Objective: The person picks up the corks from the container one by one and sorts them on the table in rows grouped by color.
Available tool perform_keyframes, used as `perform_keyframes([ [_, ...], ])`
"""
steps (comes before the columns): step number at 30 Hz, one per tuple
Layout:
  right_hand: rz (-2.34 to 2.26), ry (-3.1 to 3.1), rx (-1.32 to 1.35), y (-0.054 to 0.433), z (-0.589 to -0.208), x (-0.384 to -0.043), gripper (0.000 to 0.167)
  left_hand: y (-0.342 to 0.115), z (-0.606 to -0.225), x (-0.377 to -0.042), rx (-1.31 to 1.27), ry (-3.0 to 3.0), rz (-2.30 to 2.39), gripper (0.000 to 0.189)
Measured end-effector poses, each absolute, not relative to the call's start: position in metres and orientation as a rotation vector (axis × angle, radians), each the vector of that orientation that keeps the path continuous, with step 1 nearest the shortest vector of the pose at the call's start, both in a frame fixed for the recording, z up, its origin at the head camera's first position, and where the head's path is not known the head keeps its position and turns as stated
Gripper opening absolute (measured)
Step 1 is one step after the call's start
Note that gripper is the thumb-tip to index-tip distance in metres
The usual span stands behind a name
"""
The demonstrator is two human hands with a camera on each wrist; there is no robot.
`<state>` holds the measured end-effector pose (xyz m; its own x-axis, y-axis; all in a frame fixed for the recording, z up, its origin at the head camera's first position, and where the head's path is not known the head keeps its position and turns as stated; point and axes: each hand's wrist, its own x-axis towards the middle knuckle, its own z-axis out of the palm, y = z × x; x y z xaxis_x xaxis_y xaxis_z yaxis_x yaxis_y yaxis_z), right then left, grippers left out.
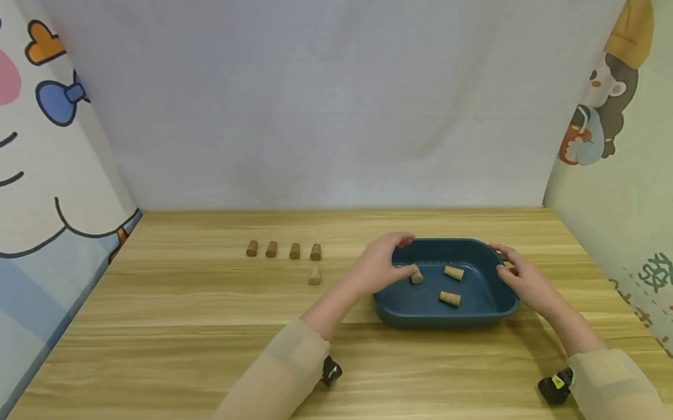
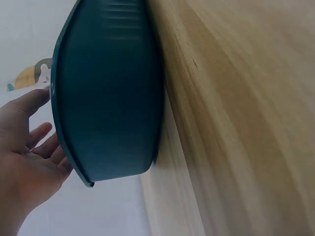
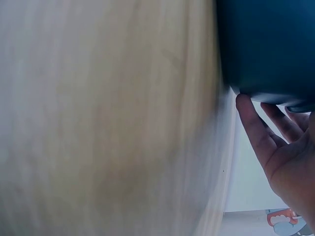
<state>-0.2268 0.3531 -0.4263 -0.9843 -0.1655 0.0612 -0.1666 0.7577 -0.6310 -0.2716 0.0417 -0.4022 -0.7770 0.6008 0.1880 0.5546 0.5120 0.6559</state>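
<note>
A dark blue basin (image 1: 384, 309) stands on the table with three corks inside. One cork (image 1: 416, 275) is beside my left thumb, partly covered by it; another cork (image 1: 453, 272) and a third cork (image 1: 450, 299) lie on their sides. My left hand (image 1: 380, 264) is at the basin's left end, thumb and fingers spread apart over the rim. The left wrist view shows its palm and loosely extended fingers beside the rim (image 2: 61, 132). At the opposite end, my right hand (image 1: 525, 280) touches the basin, its fingers fairly straight against the outer wall (image 3: 275, 59).
Left of the basin, several brown corks (image 1: 295, 251) stand in a row on the wooden table (image 1: 161, 332). A paler cork (image 1: 315, 275) stands in front of the row's right end. A grey-white cloth (image 1: 327, 104) hangs behind, with printed cloths (image 1: 658, 175) at the sides.
</note>
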Motion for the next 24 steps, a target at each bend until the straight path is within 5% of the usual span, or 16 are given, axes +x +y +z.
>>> perform_keyframes([
  [24,1.116,-2.937,0.295,0.354,-0.428,-0.229,0.050,0.071,-0.414,-0.298,0.986,2.695,0.695,0.055],
])
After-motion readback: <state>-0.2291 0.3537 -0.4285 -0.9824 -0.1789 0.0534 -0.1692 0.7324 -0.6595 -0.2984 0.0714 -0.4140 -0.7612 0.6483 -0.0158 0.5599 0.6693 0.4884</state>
